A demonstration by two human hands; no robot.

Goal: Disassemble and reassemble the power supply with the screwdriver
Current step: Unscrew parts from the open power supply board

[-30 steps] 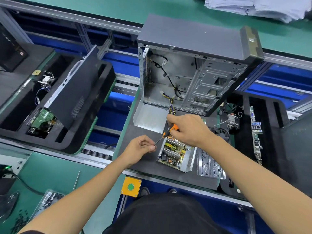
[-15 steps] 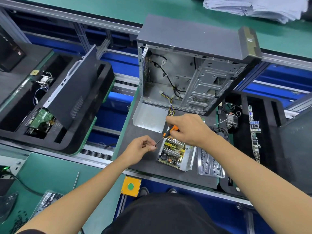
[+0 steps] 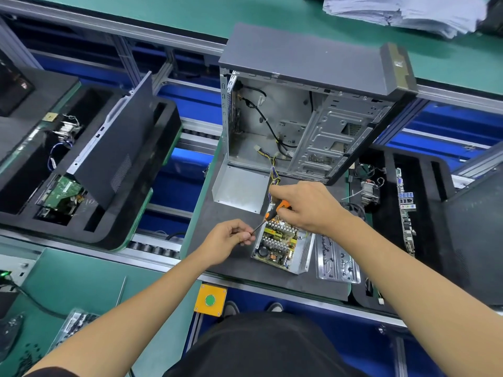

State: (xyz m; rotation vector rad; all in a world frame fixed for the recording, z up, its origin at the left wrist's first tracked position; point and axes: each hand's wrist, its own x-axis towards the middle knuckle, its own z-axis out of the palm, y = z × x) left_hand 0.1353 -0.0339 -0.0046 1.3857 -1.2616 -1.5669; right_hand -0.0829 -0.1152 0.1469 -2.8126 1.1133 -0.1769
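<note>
- The left hand (image 3: 227,239) has its fingers curled, and thumb and forefinger pinch at the tip of the screwdriver (image 3: 268,217); whether a screw sits between them is too small to tell.
- The right hand (image 3: 306,206) grips the screwdriver's orange-and-black handle, fingers wrapped round it, with the thin shaft slanting down and left toward the left fingertips.
- Under the right hand lies the power supply (image 3: 281,246), its lid off, showing heat sinks, coils and a yellow board in a metal tray; it rests on the dark mat (image 3: 215,213).
- Its bent metal cover (image 3: 239,187) lies on the mat just behind.
- A bundle of wires (image 3: 273,172) runs from beneath the right hand into the open computer case (image 3: 299,126), which stands behind.
- A silver plate (image 3: 336,263) lies beside the supply on the right.
</note>
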